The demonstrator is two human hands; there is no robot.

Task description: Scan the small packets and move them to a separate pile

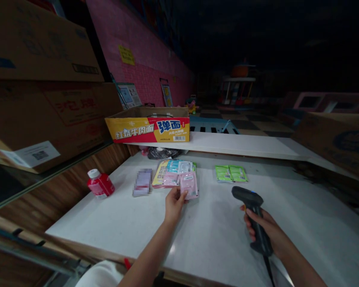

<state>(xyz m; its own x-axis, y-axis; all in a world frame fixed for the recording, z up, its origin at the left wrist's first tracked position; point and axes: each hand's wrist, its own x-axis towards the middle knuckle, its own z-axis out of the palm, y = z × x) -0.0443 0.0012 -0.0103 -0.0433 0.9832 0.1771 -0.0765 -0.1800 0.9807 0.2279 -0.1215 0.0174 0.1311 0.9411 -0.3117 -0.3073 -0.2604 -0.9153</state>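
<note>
My left hand pinches the lower left edge of a pink packet between thumb and fingers. Right behind that packet lies a pile with a blue packet, another pink packet and a yellow printed booklet or pack. My right hand is wrapped round the handle of a black barcode scanner, one finger at its trigger. A small blue light shows on the scanner's top, and its cable runs down to the bottom edge. Beyond the scanner, two joined green packets lie flat on the white counter.
A red bottle with a white cap and a blurred card-like item are on the left. An open noodle carton stands on the raised ledge. Large cardboard boxes are stacked at left; another box sits at right.
</note>
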